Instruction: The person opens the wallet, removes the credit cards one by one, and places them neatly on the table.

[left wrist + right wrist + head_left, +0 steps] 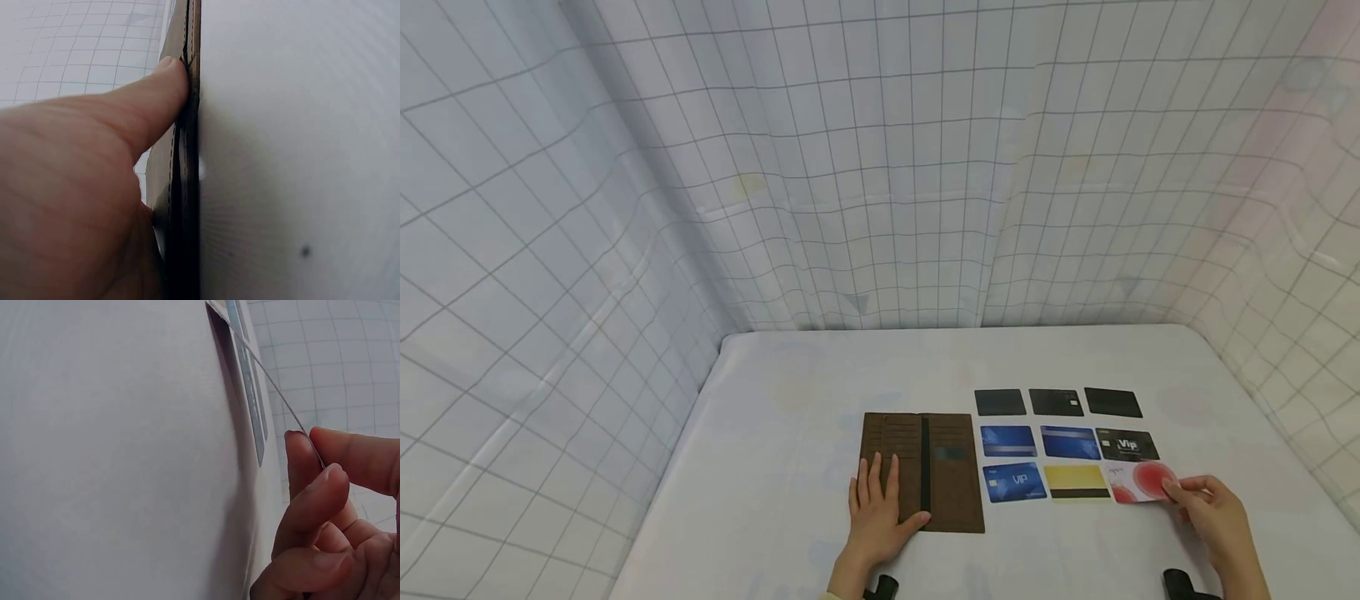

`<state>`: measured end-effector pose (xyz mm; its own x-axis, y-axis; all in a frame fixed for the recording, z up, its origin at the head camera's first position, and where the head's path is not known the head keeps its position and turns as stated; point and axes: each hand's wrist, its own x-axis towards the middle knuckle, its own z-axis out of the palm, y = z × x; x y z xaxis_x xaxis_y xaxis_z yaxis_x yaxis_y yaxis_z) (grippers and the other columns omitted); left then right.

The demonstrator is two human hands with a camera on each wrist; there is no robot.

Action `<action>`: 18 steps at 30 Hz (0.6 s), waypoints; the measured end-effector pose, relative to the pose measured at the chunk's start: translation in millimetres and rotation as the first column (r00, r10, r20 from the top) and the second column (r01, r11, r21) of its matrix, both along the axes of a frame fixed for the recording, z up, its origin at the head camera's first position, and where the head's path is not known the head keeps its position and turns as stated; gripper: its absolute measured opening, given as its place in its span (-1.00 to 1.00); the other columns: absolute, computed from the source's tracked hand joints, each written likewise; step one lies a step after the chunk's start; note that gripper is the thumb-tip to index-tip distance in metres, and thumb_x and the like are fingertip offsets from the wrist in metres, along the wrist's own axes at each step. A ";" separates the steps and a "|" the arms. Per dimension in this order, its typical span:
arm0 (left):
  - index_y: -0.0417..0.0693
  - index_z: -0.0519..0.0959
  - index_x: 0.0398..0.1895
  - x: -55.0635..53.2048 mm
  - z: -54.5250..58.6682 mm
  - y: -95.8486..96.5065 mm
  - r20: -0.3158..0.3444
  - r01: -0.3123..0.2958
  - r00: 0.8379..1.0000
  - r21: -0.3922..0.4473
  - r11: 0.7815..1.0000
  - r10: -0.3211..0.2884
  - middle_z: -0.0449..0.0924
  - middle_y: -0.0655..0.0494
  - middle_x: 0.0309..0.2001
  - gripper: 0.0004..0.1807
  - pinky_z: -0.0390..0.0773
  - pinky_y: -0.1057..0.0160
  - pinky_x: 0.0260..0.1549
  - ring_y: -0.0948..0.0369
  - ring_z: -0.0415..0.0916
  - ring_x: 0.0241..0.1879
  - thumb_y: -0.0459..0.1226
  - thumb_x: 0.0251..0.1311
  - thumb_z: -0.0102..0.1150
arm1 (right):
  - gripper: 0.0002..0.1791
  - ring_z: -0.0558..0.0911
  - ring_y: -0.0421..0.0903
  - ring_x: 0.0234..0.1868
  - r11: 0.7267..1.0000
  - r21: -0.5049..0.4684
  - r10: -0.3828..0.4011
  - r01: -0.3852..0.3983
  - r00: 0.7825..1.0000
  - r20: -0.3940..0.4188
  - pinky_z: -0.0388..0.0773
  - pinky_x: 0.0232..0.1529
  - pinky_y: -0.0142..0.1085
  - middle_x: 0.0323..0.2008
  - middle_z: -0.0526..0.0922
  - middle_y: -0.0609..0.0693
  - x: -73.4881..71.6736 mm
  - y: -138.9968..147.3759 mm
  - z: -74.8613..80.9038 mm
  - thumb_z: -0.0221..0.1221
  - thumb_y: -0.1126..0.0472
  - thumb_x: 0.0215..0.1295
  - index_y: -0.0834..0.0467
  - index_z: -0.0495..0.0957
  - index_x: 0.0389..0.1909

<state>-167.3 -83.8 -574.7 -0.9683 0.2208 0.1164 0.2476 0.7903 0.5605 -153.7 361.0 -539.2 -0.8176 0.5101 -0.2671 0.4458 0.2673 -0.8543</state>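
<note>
A brown wallet (pixel 955 492) lies spread open on the table, with a dark band down its middle and card slots on both sides. My left hand (pixel 876 521) rests on its left half, fingers straight, thumb near the lower middle edge. The right hand (pixel 1213 517) pinches the right edge of a white and red card (pixel 1138 482) between thumb and fingers. In the right wrist view that card (pixel 275 384) slants up from the table, its far end low. A yellow card (pixel 1077 482) and a black VIP card (pixel 1127 446) lie beside it.
Three blue cards, one a blue VIP card (pixel 1015 482), lie right of the wallet. Several black cards, including a plain black card (pixel 1000 402), form the back row. White table (pixel 760 467) surrounds them, with gridded curtains (pixel 880 183) behind and at the sides.
</note>
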 end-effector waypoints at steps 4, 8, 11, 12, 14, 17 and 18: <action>-0.32 0.02 0.43 2.0 3.9 0.3 -0.013 0.006 1.000 0.015 1.000 -0.006 -0.21 -0.39 0.40 0.02 -0.34 -0.31 0.17 -0.31 -0.38 0.36 0.16 0.12 0.17 | -0.61 0.43 -0.14 -0.62 0.998 0.059 0.014 -0.017 0.999 0.038 0.30 -0.55 -0.29 -0.67 0.51 -0.08 0.7 1.5 -3.4 0.22 0.08 0.23 0.35 0.40 -0.22; -0.31 0.02 0.43 2.8 7.0 0.5 0.001 0.008 1.000 0.013 1.000 -0.008 -0.22 -0.39 0.40 0.02 -0.34 -0.31 0.17 -0.31 -0.39 0.36 0.16 0.13 0.17 | -0.57 0.44 -0.14 -0.63 0.992 0.110 0.063 -0.067 0.997 0.044 0.29 -0.57 -0.30 -0.67 0.52 -0.06 1.7 4.6 -6.6 0.21 0.08 0.23 0.40 0.37 -0.21; -0.29 0.00 0.45 3.1 8.9 0.8 0.030 0.005 1.000 0.006 1.000 -0.005 -0.24 -0.37 0.41 0.03 -0.36 -0.30 0.18 -0.29 -0.41 0.37 0.17 0.13 0.17 | -0.56 0.46 -0.14 -0.64 0.982 0.145 0.109 -0.117 0.992 0.062 0.30 -0.58 -0.31 -0.66 0.54 -0.07 1.2 8.3 -8.6 0.20 0.08 0.24 0.42 0.35 -0.21; -0.29 -0.01 0.45 3.2 9.5 0.8 0.037 0.004 0.999 0.007 1.000 -0.004 -0.24 -0.37 0.42 0.03 -0.36 -0.29 0.19 -0.29 -0.41 0.38 0.17 0.12 0.17 | -0.55 0.46 -0.14 -0.63 0.979 0.156 0.125 -0.134 0.990 0.069 0.30 -0.58 -0.31 -0.65 0.55 -0.07 0.9 9.6 -9.1 0.20 0.08 0.24 0.43 0.35 -0.21; -0.29 -0.02 0.45 3.2 10.1 0.9 0.052 0.001 0.999 0.000 1.000 -0.001 -0.25 -0.37 0.42 0.04 -0.36 -0.29 0.19 -0.28 -0.42 0.38 0.17 0.12 0.17 | -0.49 0.46 -0.14 -0.63 0.970 0.175 0.157 -0.169 0.984 0.084 0.31 -0.58 -0.30 -0.64 0.55 -0.08 -0.2 12.2 -9.8 0.21 0.04 0.23 0.45 0.33 -0.21; -0.28 -0.03 0.46 3.0 10.9 1.0 0.063 -0.002 0.998 -0.017 1.000 0.003 -0.26 -0.36 0.42 0.04 -0.36 -0.28 0.20 -0.26 -0.43 0.39 0.18 0.13 0.16 | -0.42 0.45 -0.14 -0.62 0.947 0.229 0.205 -0.226 0.973 0.109 0.31 -0.57 -0.28 -0.65 0.54 -0.08 -1.6 15.2 -9.6 0.21 -0.04 0.22 0.46 0.32 -0.22; -0.28 -0.03 0.46 2.8 11.0 1.0 0.063 -0.003 0.998 -0.019 1.000 0.004 -0.25 -0.36 0.42 0.05 -0.35 -0.28 0.20 -0.26 -0.42 0.39 0.18 0.13 0.16 | -0.41 0.45 -0.14 -0.62 0.937 0.248 0.226 -0.248 0.967 0.117 0.31 -0.56 -0.28 -0.66 0.54 -0.08 -2.0 16.1 -9.4 0.20 -0.06 0.23 0.46 0.32 -0.23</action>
